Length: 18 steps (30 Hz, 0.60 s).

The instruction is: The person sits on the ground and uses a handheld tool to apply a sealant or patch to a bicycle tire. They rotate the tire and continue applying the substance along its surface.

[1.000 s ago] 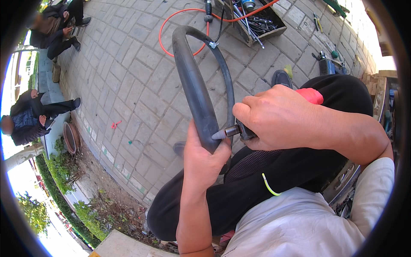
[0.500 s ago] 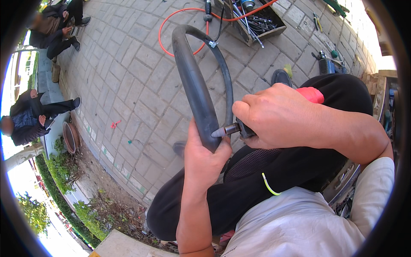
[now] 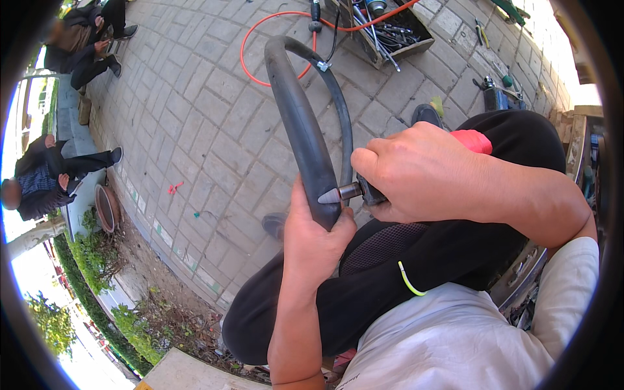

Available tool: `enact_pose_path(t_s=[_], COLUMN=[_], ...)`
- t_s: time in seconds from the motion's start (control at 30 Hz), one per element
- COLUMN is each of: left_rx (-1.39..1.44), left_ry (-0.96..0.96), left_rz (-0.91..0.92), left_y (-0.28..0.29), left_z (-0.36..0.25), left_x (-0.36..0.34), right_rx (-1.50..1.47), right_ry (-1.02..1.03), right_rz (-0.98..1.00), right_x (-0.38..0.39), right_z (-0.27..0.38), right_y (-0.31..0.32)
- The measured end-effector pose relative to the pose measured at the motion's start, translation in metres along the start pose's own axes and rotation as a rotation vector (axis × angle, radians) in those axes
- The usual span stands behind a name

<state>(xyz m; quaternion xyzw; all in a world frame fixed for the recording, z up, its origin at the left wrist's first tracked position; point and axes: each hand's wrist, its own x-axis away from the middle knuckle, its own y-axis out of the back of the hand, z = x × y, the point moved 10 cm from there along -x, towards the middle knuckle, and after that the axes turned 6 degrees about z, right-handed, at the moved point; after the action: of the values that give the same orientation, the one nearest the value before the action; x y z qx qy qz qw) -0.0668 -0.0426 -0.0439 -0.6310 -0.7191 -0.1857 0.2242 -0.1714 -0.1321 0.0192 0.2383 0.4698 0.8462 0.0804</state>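
Note:
A black rubber inner tube (image 3: 296,117) rises in a loop from my lap, with a metal valve (image 3: 324,65) on its far part. My left hand (image 3: 313,240) is closed around its near section, thumb along the right side. My right hand (image 3: 422,179) grips a dark handheld rotary tool with a metal collar (image 3: 350,190), whose pale conical tip (image 3: 329,196) rests against the tube just above my left thumb. A red object (image 3: 474,141), not clearly identifiable, shows behind my right hand. My crossed legs (image 3: 260,318) in black trousers lie under both arms.
An open toolbox (image 3: 409,49) sits ahead, beside a coiled orange hose (image 3: 250,75). Pliers (image 3: 481,34) and a blue tool (image 3: 495,97) lie rightward on the paving (image 3: 195,130). Two seated people (image 3: 39,182) (image 3: 88,52) are at the left, near a terracotta pot (image 3: 106,208) and plants.
The tube's near section, my left hand and the tool tip have shifted slightly to the right and upward. Both hands keep their grips; the background looks the same.

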Motion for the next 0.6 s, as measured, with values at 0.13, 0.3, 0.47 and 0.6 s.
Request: enact_pose_path(t_s=[0.13, 0.3, 0.47, 0.6], left_rx=[-0.015, -0.002, 0.046, 0.037], left_ry=[-0.004, -0.008, -0.004, -0.007], left_rz=[0.002, -0.022, -0.008, -0.011], left_y=[0.0013, 0.0028, 0.0014, 0.0023], left_z=[0.001, -0.0021, -0.0039, -0.0028], left_x=[-0.0007, 0.0002, -0.0005, -0.0007], right_rx=[-0.014, -0.019, 0.004, 0.002], right_ry=[0.002, 0.006, -0.016, -0.007], right_rz=[0.018, 0.045, 0.049, 0.022], right_x=[0.0005, 0.0006, 0.001, 0.0013], right_z=[0.0, 0.0013, -0.002, -0.001], right_y=[-0.002, -0.0047, -0.0035, -0.0015])
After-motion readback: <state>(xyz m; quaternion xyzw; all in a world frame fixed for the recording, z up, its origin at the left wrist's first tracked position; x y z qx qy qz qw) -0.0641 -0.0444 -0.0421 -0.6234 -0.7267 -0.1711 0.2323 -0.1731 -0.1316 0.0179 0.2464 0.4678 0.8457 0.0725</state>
